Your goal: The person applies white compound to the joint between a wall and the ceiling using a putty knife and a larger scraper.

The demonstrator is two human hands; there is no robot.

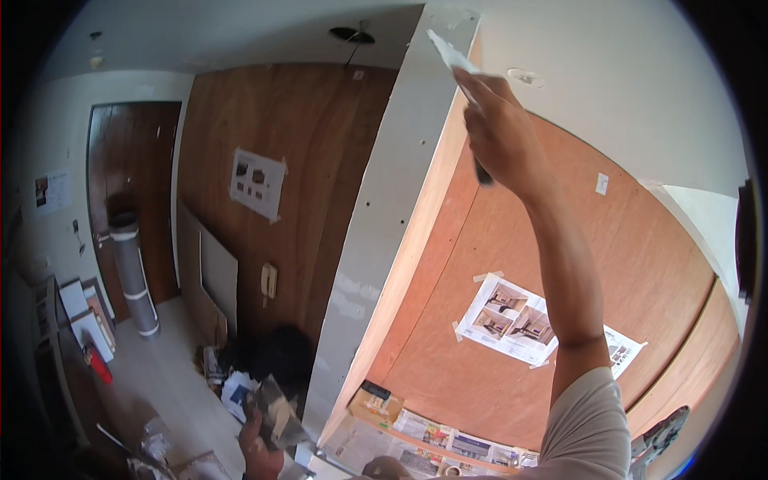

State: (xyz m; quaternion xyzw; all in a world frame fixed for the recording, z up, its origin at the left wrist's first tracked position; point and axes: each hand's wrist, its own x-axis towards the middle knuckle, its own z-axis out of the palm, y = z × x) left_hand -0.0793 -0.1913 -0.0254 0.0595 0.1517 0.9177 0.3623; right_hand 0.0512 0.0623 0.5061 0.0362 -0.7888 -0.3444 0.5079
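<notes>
My right hand (506, 136) is raised high and closed around a putty knife (450, 51) with a dark handle. White filler coats its blade, which lies at the top of a narrow grey plasterboard strip (404, 172), close to the ceiling. Dark screw spots dot the strip, and pale smeared patches show lower down. Low on the left, my left hand (254, 448) grips a broad flat blade (282, 412) with beige filler on it. That blade is near the strip's lower end; its handle is hidden.
An orange-brown plywood wall (512, 240) with taped printed sheets (508, 320) stands on the right. Newspaper (416, 428) and a small cardboard box (374, 404) lie below it. Leftward are a dark wood wall (312, 160), a wall phone (270, 280), a standing roll (136, 272) and leaning boards (210, 272).
</notes>
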